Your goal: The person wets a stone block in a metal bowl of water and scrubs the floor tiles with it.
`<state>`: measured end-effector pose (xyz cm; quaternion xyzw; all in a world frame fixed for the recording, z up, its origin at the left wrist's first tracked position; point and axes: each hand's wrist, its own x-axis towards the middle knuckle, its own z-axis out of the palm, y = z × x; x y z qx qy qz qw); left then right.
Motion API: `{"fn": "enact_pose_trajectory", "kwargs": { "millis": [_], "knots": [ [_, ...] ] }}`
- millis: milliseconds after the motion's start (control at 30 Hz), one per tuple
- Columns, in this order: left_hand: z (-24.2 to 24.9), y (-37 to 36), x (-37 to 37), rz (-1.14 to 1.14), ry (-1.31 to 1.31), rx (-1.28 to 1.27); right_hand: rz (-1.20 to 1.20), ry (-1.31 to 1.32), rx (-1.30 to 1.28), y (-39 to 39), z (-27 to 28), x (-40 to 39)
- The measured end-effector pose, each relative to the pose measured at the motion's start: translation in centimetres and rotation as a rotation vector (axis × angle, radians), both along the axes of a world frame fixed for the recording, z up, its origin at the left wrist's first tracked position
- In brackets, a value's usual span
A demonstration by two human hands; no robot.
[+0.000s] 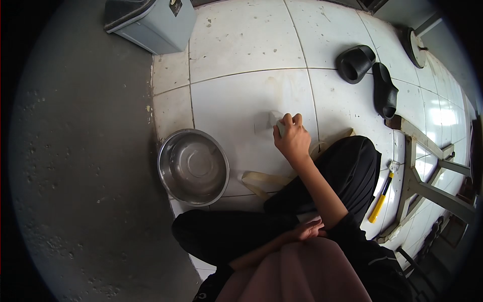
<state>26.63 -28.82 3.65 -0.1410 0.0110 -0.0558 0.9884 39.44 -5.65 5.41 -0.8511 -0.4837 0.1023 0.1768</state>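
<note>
My right hand (294, 138) reaches down to the white tiled floor (236, 108), its fingers closed round a small pale object (275, 121) whose shape is mostly hidden. My left hand (308, 230) rests in my lap beside my right forearm, palm turned up, its fingers partly hidden. To the left of my right hand stands a round metal basin (193, 166). A cream-coloured strap (259, 177) lies on the tiles between the basin and my knee.
A grey bin (168, 25) stands at the upper left. Black slippers (355, 64) lie at the upper right. A yellow-handled tool (381, 201) lies beside a wooden frame (410, 181) on the right. Dark grey floor (95, 151) borders the tiles.
</note>
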Motion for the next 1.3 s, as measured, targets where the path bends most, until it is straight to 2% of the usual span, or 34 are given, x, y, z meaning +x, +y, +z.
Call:
{"fn": "enact_pose_trajectory", "kwargs": {
  "millis": [67, 100, 167, 267, 333, 367, 467, 500, 533, 567, 600, 667, 767, 900, 967, 1000, 1067, 1167, 1233, 1300],
  "knots": [
    [-0.8, -0.6, -0.5, -0.027, 0.174, 0.259, -0.007, -0.089, 0.143, -0.5, -0.7, -0.8],
    [-1.7, -1.4, -0.7, -0.039, 0.181, 0.249, -0.016, -0.088, 0.158, 0.5, -0.7, -0.6],
    [-3.4, -2.7, -0.5, -0.001, -0.064, -0.056, -0.032, -0.100, 0.185, 4.6, -0.8, 0.6],
    [0.7, 0.1, -0.1, 0.009, 0.001, -0.040, -0.077, -0.055, 0.062, 10.2, -0.1, 2.4],
    [0.4, 0.9, 0.1, -0.033, -0.058, -0.046, -0.084, 0.000, -0.046, 11.8, 1.3, 3.6],
    [0.4, 0.9, 0.0, -0.082, -0.115, -0.054, -0.072, 0.033, -0.089, 11.7, 1.5, 4.2],
    [-0.1, 0.6, 0.1, -0.039, -0.171, -0.018, 0.003, -0.011, -0.151, 6.2, 1.9, 2.5],
    [0.2, 0.5, 0.2, -0.036, -0.176, -0.021, 0.023, -0.003, -0.114, 3.5, 1.7, 1.4],
    [0.6, 0.5, 0.0, -0.055, -0.062, 0.033, 0.024, 0.000, -0.065, 0.9, 1.4, 0.0],
    [0.8, 0.6, -0.1, -0.073, 0.055, 0.091, 0.038, -0.045, 0.042, -0.9, 0.3, -0.9],
    [0.6, 0.4, -0.1, -0.070, 0.059, 0.093, 0.078, -0.105, 0.172, -1.6, 0.1, -1.4],
    [-0.1, -0.3, 0.1, -0.005, 0.042, 0.104, 0.063, -0.113, 0.205, -0.2, -1.0, -1.1],
    [-0.6, -0.8, -0.1, -0.062, 0.034, -0.003, 0.000, -0.090, 0.203, 4.9, -0.9, 0.5],
    [-0.2, -0.1, -0.2, -0.050, 0.054, 0.030, -0.051, -0.047, -0.013, 11.4, 0.9, 2.7],
    [1.4, 1.4, -0.2, -0.095, -0.012, 0.015, -0.029, -0.039, -0.054, 10.2, 1.1, 3.0],
    [0.0, 0.9, -0.2, -0.050, -0.134, -0.003, -0.012, -0.022, -0.087, 8.4, 1.4, 2.7],
    [0.5, 0.9, -0.1, -0.034, -0.101, 0.055, -0.005, -0.012, -0.099, 3.4, 1.5, 1.3],
    [0.3, 0.7, -0.2, -0.046, -0.004, 0.147, -0.007, -0.049, 0.045, -2.9, 0.4, -1.4],
    [0.1, 0.5, -0.4, -0.080, 0.070, 0.173, 0.023, -0.089, 0.167, -3.1, -0.5, -1.5],
    [0.1, 0.3, -0.2, -0.025, -0.027, 0.078, 0.021, -0.120, 0.224, -0.8, -1.2, -0.7]
  ]
}}
